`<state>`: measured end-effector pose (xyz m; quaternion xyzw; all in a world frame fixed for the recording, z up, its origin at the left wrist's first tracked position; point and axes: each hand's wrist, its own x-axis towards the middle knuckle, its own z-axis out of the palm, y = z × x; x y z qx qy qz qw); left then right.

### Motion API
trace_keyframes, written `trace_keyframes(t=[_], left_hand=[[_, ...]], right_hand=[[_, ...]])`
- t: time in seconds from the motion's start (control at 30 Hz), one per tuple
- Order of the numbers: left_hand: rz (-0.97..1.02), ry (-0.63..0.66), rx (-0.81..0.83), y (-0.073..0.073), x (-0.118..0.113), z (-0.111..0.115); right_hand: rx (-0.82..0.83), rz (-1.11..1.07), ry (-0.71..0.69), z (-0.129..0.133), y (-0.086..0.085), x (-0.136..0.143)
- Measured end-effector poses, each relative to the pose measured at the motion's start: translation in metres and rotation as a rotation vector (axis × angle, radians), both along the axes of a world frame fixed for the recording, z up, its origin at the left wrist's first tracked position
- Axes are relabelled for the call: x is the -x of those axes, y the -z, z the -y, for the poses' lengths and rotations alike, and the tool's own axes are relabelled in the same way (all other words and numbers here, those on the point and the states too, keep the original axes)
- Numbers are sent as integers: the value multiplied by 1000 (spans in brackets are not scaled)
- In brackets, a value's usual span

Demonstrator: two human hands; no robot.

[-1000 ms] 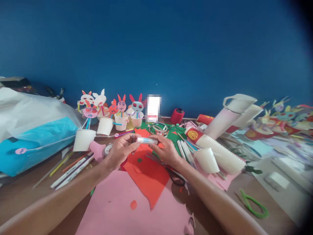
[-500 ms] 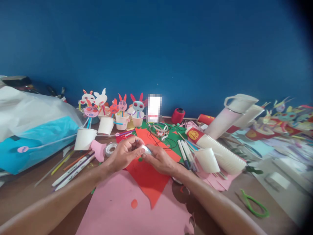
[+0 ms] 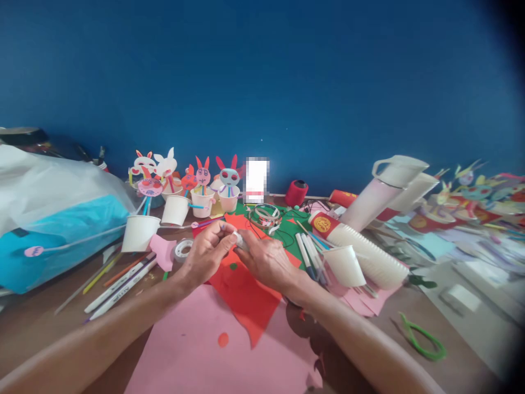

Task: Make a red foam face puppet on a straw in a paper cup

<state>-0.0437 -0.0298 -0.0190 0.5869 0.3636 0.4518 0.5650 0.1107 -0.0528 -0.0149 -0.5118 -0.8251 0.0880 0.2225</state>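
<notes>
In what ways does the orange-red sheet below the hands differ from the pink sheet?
Colour: the orange-red sheet is vivid, while the pink sheet is pale.
Layer: the orange-red sheet lies on top and hides part of the pink sheet.
Outline: the orange-red sheet narrows to a point at its near end, whereas the pink sheet is broad there, with curved cuts along its right edge.
Both look thin and lie flat.

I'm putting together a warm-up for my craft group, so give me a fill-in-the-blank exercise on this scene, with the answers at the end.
The left hand and right hand meet at a small ____ tube.
The tape roll lies beside the ____ hand.
The tapering orange paper lies partly on a large ____ sheet.
Toward the right lies a bent ____ pipe cleaner.
Missing words: white; left; pink; green.
</notes>
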Motion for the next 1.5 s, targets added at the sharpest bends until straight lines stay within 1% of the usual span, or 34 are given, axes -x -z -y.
trace_keyframes(t=[0.07,0.13,0.2,0.33,0.5,0.67,0.73,0.8,0.9,1.03,1.13,1.23,1.33,1.43,1.5], left_hand=[[1,0,7,0,0,-2],[24,20,39,1,0,-3],[55,42,78,2,-1,-4],[111,47,114,2,-1,-5],[100,32,122,0,-2,-6],[82,99,127,0,0,-4],[44,110,98,-2,2,-2],[-18,104,38,-4,4,1],[-139,96,-91,-8,6,5],[-285,72,-248,-14,7,13],[-373,69,-306,-17,8,16],[-391,49,-323,-18,8,17],[-419,63,-332,-17,9,15],[-434,89,-373,-17,10,11],[-404,109,-365,-16,11,9]], right_hand=[[43,-79,-37,0,-1,-1],[125,-255,-137,-1,-1,-3],[178,-378,-198,-3,1,-5],[176,-391,-186,-6,5,-7],[236,-511,-272,-9,9,-8],[288,-580,-224,-6,17,-10],[297,-597,-214,-5,19,-11],[320,-611,-243,-5,19,-11],[333,-629,-316,-6,19,-11],[300,-655,-343,-5,21,-10],[305,-686,-384,-4,22,-9],[333,-707,-417,-2,21,-8],[321,-693,-396,-2,21,-7],[264,-592,-338,-1,21,-7],[224,-507,-284,0,21,-8]])
